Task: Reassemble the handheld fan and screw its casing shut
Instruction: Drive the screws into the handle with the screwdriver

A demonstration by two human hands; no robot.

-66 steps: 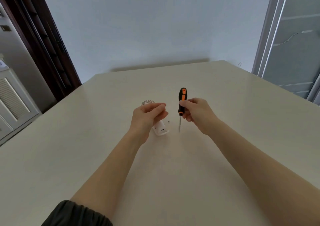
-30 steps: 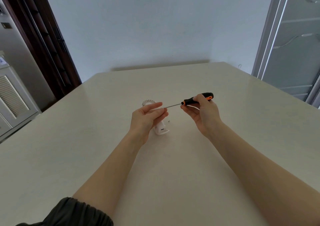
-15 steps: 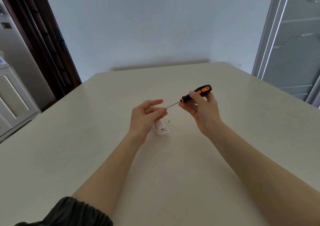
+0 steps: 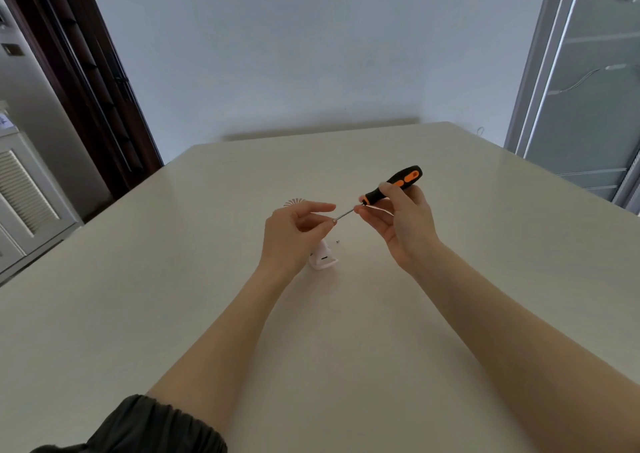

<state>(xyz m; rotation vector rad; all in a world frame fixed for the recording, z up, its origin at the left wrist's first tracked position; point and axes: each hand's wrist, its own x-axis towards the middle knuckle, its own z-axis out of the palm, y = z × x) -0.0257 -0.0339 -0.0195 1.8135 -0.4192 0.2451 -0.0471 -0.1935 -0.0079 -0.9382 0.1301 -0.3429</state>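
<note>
Head view, against the frame of half a second ago: screwdriver [image 4: 393,186] tilting slightly steeper, handle rising toward upper right of centre; shaft tip drawing closer to the left fingertips [image 4: 325,223]; fan and table [image 4: 173,296] lying unchanged.

Head view, now: right hand [image 4: 403,222] closing around the black-and-orange handle near its collar, fingers clamped on the screwdriver. Left hand [image 4: 294,234] pinching thumb and forefinger together at the shaft tip, remaining fingers spreading open; probably seating a screw on the tip, though too small to confirm. White handheld fan [image 4: 322,257] lying on the table at centre frame, just below and behind the left hand, largely hidden; grille edge showing above the knuckles. A small dark speck, likely a loose screw [image 4: 337,241], resting just right of the fan.

Doing the step well: keeping the shaft steady while seating the screw squarely on the tip, then carrying it level to the casing hole, avoiding any jolt.
</note>
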